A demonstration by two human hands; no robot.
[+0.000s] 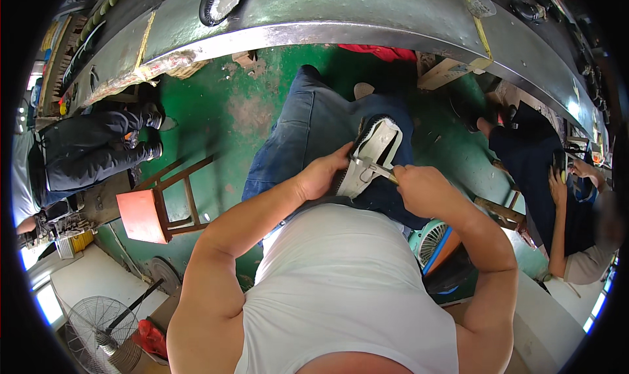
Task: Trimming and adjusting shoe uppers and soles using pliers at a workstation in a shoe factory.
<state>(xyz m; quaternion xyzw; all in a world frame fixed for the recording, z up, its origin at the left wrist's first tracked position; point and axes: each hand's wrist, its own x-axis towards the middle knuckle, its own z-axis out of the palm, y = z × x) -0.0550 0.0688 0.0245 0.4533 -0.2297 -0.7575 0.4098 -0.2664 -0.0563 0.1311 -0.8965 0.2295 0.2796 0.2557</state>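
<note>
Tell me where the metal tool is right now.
In the head view, just right of centre, the metal tool is in the right hand, its head over the black-and-white shoe that the left hand holds.

White top [341, 282] (sleeveless), blue jeans [280, 148].

Legible markings: none. No lettering, number, label or sign can be read on the shoe [382, 138], the workbench [367, 7], the stool [142, 217] or the green fan [430, 243]; small background details are unresolvable.
</note>
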